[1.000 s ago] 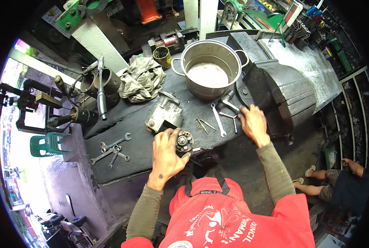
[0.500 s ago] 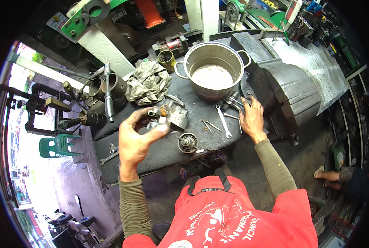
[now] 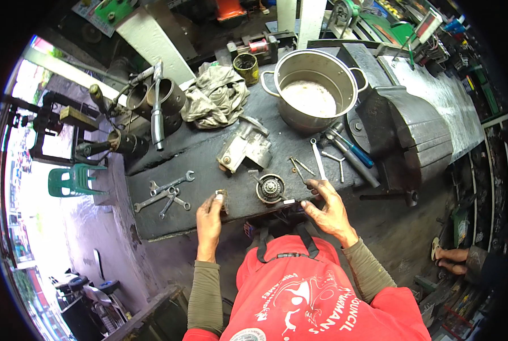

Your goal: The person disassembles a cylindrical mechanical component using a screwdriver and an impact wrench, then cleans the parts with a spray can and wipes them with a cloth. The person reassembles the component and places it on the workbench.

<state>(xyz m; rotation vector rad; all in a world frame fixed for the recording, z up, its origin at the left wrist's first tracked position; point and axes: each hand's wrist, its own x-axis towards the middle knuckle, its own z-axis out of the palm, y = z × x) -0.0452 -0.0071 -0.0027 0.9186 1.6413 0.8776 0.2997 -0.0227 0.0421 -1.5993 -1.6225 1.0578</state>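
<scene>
On the counter (image 3: 191,159), a cluster of wrenches (image 3: 166,196) lies left of a casing (image 3: 245,145), with a rag (image 3: 215,98) behind the casing and a tin (image 3: 245,69) behind and right of the rag; the pot (image 3: 316,120) stands farther right, beside the vise (image 3: 407,128). Before the casing, a round part (image 3: 270,188) sits near the front edge, between the left grip (image 3: 208,223) with its small piece (image 3: 223,202) and the right grip (image 3: 329,213), while thin pins (image 3: 300,167), a single wrench (image 3: 318,159) and hand tools (image 3: 356,162) follow rightward, before the pot. Left of the counter stands a stool (image 3: 75,181).
</scene>
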